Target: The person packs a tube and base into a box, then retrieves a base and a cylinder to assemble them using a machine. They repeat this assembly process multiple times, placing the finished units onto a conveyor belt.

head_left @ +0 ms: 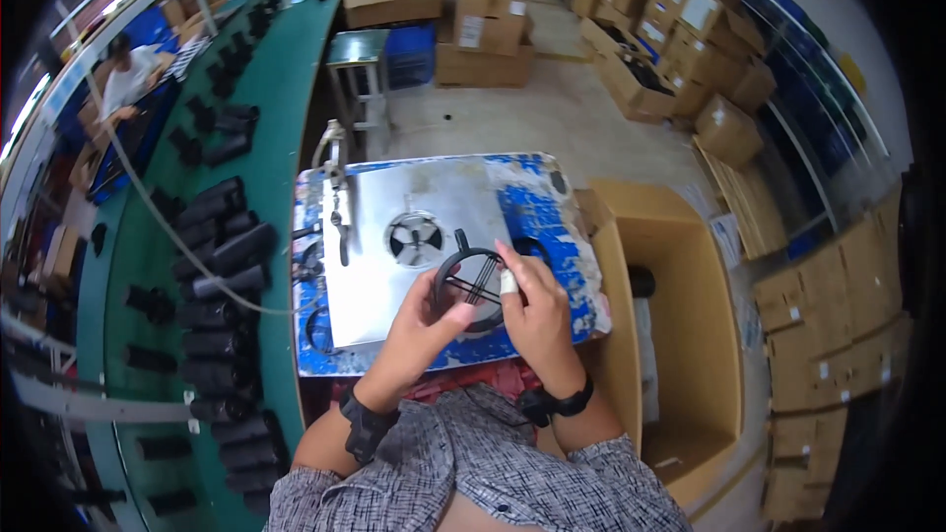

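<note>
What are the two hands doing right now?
Left hand: closed on the left side of a black ring with crossbars.
Right hand: holding the same ring's right side.

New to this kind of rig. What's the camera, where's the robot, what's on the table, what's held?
There's no robot: these are a person's bare hands. The single picture comes from a wide fisheye camera on their head, looking down, so straight edges bend near the rim. The left hand and right hand hold a black ring crossed by thin bars. Below it, on a table with worn blue paint, lies a shiny metal plate with a round, spoked opening. Left is a green bench with dark, mostly cylindrical parts; right, an open cardboard box.
</note>
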Motion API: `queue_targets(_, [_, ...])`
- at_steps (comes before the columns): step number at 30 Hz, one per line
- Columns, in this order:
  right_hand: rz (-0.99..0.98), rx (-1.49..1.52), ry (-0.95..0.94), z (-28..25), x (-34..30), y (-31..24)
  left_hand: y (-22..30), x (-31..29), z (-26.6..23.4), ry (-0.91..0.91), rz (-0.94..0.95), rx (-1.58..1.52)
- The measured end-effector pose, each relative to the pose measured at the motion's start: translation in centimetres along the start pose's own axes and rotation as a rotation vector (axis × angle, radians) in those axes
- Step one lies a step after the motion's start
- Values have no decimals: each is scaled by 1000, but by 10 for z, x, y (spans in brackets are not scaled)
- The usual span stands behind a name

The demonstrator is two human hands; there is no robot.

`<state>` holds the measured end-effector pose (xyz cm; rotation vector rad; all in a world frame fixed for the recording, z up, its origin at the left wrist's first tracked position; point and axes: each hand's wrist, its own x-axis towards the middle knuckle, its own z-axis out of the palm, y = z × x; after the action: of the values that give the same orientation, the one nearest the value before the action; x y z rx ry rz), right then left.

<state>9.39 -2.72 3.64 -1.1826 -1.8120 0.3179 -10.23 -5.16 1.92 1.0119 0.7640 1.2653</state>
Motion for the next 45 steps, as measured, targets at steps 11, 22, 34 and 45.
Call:
queue_targets(11, [52,136,-189,75,4,-32,-19,-20,-49,394,129,218])
queue_targets(22, [165,-90,-248,107,50,9,-38,49,-73,486,207,752])
queue_targets(34, [150,-231,-391,123,88,53,-41,87,-76,660,256,1251])
queue_targets(45, [78,-185,-512,105,84,44,16,17,-133,593,391,1388])
